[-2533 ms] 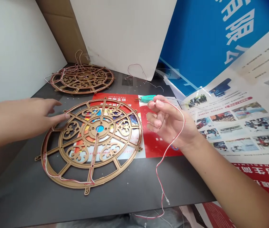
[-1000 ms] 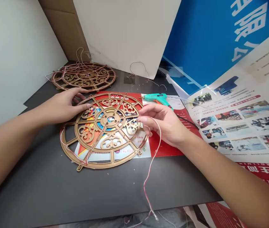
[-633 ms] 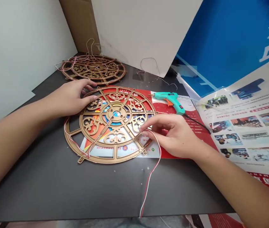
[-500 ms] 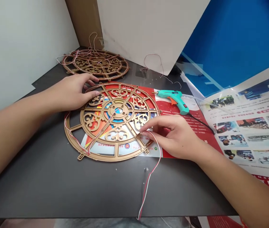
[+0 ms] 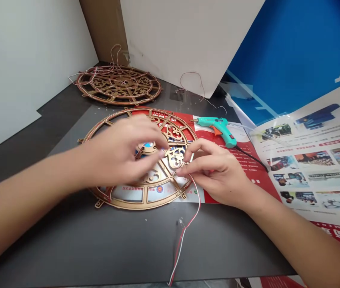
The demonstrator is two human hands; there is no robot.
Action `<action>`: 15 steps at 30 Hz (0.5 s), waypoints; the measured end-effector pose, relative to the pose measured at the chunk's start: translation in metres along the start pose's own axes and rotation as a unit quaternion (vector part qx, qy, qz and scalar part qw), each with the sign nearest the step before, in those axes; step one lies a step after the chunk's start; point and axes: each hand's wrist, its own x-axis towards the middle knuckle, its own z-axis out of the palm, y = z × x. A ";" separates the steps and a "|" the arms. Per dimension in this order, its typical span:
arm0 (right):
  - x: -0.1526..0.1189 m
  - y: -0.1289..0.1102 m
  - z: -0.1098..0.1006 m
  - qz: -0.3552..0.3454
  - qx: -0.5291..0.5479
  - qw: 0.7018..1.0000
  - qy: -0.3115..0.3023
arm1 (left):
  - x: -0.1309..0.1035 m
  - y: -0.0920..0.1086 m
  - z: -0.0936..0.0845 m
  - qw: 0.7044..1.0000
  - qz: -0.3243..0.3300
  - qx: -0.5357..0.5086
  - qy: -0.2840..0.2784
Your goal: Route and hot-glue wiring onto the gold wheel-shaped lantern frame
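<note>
A round gold-brown openwork frame (image 5: 146, 205) lies on the dark table, partly over a red and white printed sheet. My right hand (image 5: 218, 172) is at the frame's right side, its thumb and forefinger pinched on a red and white wire (image 5: 199, 204). From those fingers the wire runs down to the table's front edge. Over the middle of the frame hovers my left hand (image 5: 131, 150), slightly blurred, thumb and forefinger apart, with nothing visible between them. It hides the frame's left and central parts.
A second openwork disc (image 5: 119, 86) with tangled wires lies at the back left. A teal glue gun (image 5: 218, 127) with a black cord rests right of the frame. Loose wire (image 5: 201, 86) lies behind. White panels and printed sheets (image 5: 317, 160) surround the table.
My left hand has moved right and nearer, from the frame's far left rim to over its centre. My right hand keeps its pinch near the same place, with its fingers more curled.
</note>
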 end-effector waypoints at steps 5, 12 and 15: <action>-0.001 0.000 0.000 -0.002 0.004 1.000 0.029 | 0.002 0.020 0.025 0.992 -0.017 -0.109 -0.056; 0.003 -0.015 0.003 0.077 0.084 0.992 0.055 | 0.005 0.021 0.026 0.985 -0.052 -0.161 -0.042; 0.005 -0.027 0.003 0.184 0.132 0.969 0.101 | 0.005 0.021 0.026 0.985 -0.060 -0.158 -0.023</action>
